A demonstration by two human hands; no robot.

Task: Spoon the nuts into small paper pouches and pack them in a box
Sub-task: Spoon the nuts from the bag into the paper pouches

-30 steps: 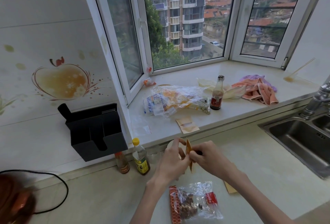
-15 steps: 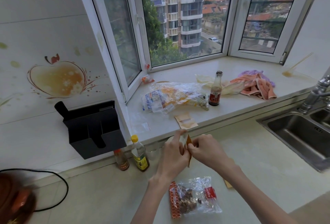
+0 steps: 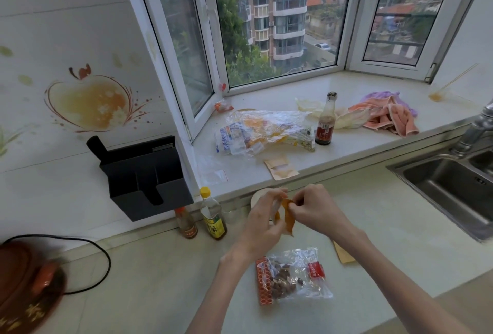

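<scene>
Both hands hold one small brown paper pouch (image 3: 287,218) upright above the counter. My left hand (image 3: 262,220) pinches its left edge and my right hand (image 3: 314,209) pinches its right edge, and the mouth is spread apart. Below the hands a clear plastic bag of nuts (image 3: 289,276) with red printing lies flat on the counter. Another flat pouch (image 3: 344,255) lies on the counter under my right forearm. A further pouch (image 3: 280,168) rests on the windowsill. No box or spoon is visible.
Two small sauce bottles (image 3: 213,216) stand against the sill. A white round container (image 3: 258,196) sits behind my left hand. Crumpled plastic bags (image 3: 262,131), a dark bottle (image 3: 325,123) and cloths (image 3: 389,117) lie on the sill. The sink (image 3: 450,187) is at right, a brown pot (image 3: 24,280) with a black cord at left.
The pouch was held edge-on and closed between the hands; now its mouth is pulled apart. The hands stay in about the same place above the nut bag.
</scene>
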